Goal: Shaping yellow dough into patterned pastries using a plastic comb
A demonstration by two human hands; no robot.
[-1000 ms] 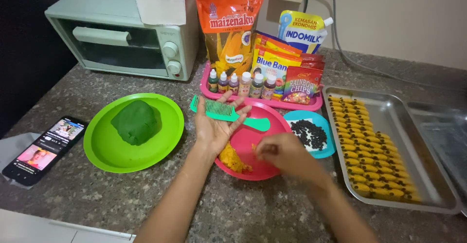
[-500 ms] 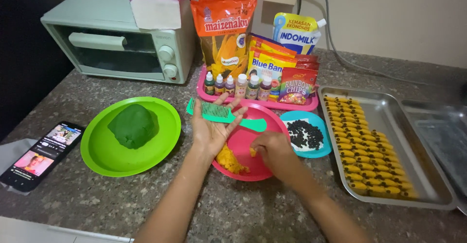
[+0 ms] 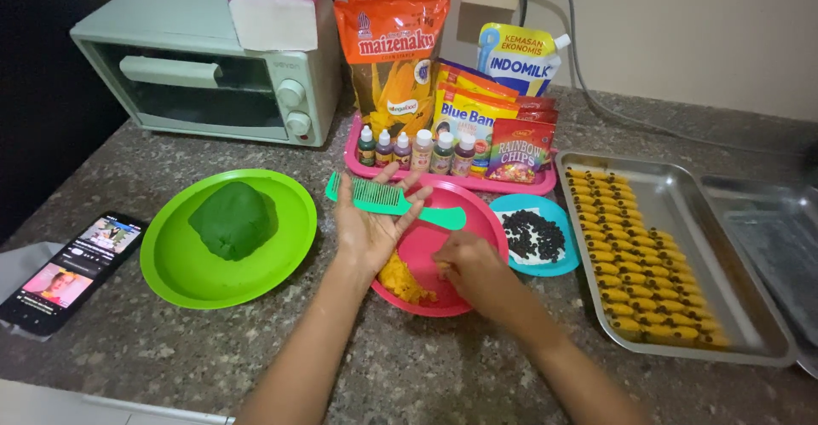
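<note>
My left hand [image 3: 368,225] lies palm up with fingers spread over the left side of the pink bowl [image 3: 477,221]; nothing rests in it. A green comb [image 3: 383,198] lies across the bowl's far rim, just beyond the fingertips. My right hand [image 3: 474,272] is curled inside the bowl, its fingers pinched together low in the middle; what they hold is hidden. A lump of orange dough [image 3: 400,278] sits in the bowl between both wrists.
A green plate [image 3: 281,259] with a green dough lump [image 3: 230,219] lies left. A small blue dish of dark chips [image 3: 535,236] sits right, beside a metal tray [image 3: 690,221] with rows of yellow pieces. Behind: small oven [image 3: 213,67], pink tray of bottles [image 3: 417,151], packets. Phone [image 3: 72,270] at left.
My right hand has drawn leftward and deeper into the pink bowl. The left hand stays open over the bowl, and the view has shifted slightly.
</note>
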